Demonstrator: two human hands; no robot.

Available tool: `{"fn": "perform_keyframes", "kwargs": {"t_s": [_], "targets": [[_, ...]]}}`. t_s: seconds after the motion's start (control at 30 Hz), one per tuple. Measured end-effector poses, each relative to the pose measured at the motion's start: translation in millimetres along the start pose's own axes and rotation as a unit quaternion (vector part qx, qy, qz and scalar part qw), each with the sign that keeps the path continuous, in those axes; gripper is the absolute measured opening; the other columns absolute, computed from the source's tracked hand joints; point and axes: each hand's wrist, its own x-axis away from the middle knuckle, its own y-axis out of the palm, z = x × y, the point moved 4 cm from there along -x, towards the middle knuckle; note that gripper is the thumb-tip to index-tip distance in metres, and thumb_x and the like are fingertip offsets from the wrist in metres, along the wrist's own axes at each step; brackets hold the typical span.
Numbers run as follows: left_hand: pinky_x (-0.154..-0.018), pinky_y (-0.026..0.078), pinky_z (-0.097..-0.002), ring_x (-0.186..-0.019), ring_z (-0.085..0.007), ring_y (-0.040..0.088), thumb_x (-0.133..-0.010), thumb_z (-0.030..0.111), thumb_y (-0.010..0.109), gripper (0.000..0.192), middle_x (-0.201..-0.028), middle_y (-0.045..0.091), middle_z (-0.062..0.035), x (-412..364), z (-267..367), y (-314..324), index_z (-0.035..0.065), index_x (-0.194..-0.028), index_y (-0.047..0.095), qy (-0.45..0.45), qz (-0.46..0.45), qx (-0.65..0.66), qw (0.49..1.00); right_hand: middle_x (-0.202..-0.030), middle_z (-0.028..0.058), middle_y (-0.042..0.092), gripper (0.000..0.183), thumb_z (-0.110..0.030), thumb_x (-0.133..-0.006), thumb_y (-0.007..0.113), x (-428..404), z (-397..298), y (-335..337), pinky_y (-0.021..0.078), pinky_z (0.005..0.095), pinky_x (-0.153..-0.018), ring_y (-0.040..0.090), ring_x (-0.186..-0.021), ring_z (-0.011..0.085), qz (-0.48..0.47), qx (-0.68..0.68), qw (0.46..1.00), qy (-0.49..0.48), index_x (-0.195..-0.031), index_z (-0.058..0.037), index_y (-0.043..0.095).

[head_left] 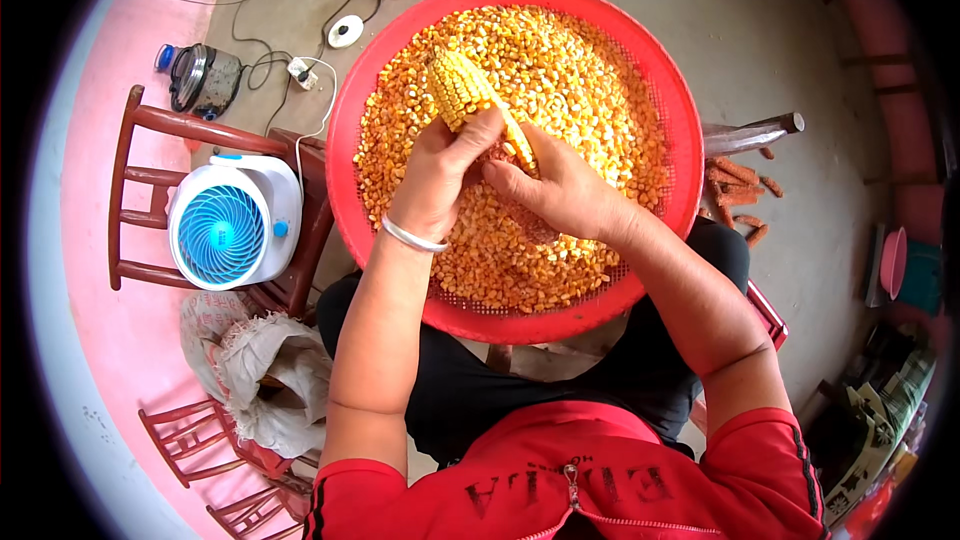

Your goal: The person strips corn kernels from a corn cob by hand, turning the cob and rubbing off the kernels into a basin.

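A partly shelled ear of corn [459,86], yellow kernels still on its upper part, is held over a round red plastic sieve basket [679,90]. My left hand [442,169] grips it from the left, thumb across the kernels; a silvery bangle circles that wrist. On its right side my right hand [559,184] is closed round the lower part, where a reddish bare cob [529,221] shows below the palm. Whether this is a second cob cannot be told. Loose corn kernels [510,270] fill much of the basket beneath both hands.
At the left, a white and blue fan [221,232] sits on a wooden chair [154,176], above a woven sack [277,367]. A power strip [303,73], cords and a metal pot [206,79] lie upper left. Bare cobs [731,187] lie on the floor at right, by a log-like leg [750,136].
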Motion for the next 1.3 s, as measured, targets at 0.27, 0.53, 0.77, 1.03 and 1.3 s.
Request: {"fn": "perform_keyframes", "kwargs": {"t_s": [0.27,0.53,0.77,1.03,1.3], "targets": [[-0.083,0.048,-0.0273,-0.094,-0.0099,0.059,-0.091,0.027,0.068,0.034,-0.105,0.063,-0.0005,-1,0,-7,0.0055,-0.115,0.060,0.041,0.008,-0.044,0.998,-0.096,0.0251,0.065,0.050,-0.037,-0.089,0.061,-1,-3,7,0.0492,0.0430,-0.084,0.064,-0.093,0.0351,-0.019,0.032,0.999,0.010,-0.115,0.0047,0.049],[-0.080,0.049,-0.0251,-0.091,-0.0088,0.060,-0.087,0.032,0.073,0.042,-0.105,0.064,-0.0011,-1,1,-4,0.0064,-0.116,0.060,0.007,0.000,0.036,0.999,-0.097,0.0246,0.065,0.059,-0.044,-0.089,0.060,-1,3,1,0.0498,0.0414,-0.084,0.065,-0.093,0.0324,-0.018,-0.006,1.000,0.007,-0.118,0.0056,0.049],[-0.089,0.047,-0.0303,-0.100,-0.0120,0.058,-0.095,0.027,0.061,0.035,-0.112,0.061,-0.0016,-2,-2,-8,0.0048,-0.122,0.057,0.011,-0.031,-0.032,0.999,-0.094,0.0232,0.065,0.055,-0.042,-0.089,0.060,-1,7,2,0.0509,0.0408,-0.081,0.066,-0.087,0.0310,-0.021,0.018,0.999,0.025,-0.118,0.0043,0.049],[-0.085,0.048,-0.0272,-0.095,-0.0095,0.059,-0.091,0.017,0.066,0.032,-0.106,0.062,-0.0001,-1,4,-2,0.0056,-0.120,0.057,0.004,-0.023,-0.036,0.999,-0.102,0.0178,0.065,0.057,-0.041,-0.091,0.060,0,-1,2,0.0496,0.0373,-0.084,0.062,-0.096,0.0220,-0.032,-0.069,0.997,0.017,-0.126,0.0025,0.047],[-0.084,0.048,-0.0304,-0.094,-0.0108,0.060,-0.092,0.024,0.065,0.029,-0.103,0.063,-0.0003,1,-1,-8,0.0069,-0.115,0.062,0.003,0.007,-0.009,1.000,-0.101,0.0223,0.065,0.052,-0.037,-0.091,0.059,-3,-2,4,0.0497,0.0390,-0.085,0.064,-0.097,0.0262,-0.040,-0.027,0.998,0.032,-0.122,0.0029,0.048]]}}
